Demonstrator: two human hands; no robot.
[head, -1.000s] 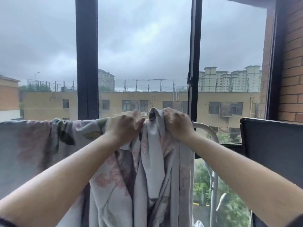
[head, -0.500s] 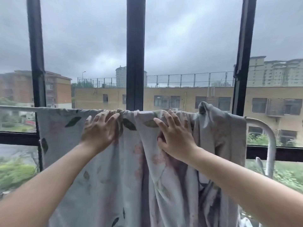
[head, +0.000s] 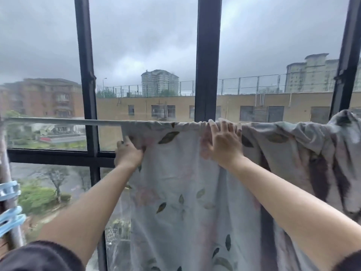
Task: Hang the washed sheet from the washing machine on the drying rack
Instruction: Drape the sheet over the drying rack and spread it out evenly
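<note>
A pale floral sheet (head: 175,192) with leaf prints hangs over the grey bar of the drying rack (head: 64,121) in front of the window. Its left part hangs flat; its right part is bunched in folds (head: 312,145). My left hand (head: 128,155) grips the sheet's left edge just below the bar, fingers curled into the cloth. My right hand (head: 224,143) lies flat on the sheet near the top of the bar, fingers straight and spread.
Black window frame posts (head: 207,59) stand right behind the bar. The bar's left stretch is bare. A grey upright pole (head: 7,173) at the far left carries blue plastic clips (head: 9,218). Buildings and trees lie beyond the glass.
Both hands moved left along the bar, spreading the sheet. The left hand went from resting on the cloth to gripping its left edge. The view turned left.
</note>
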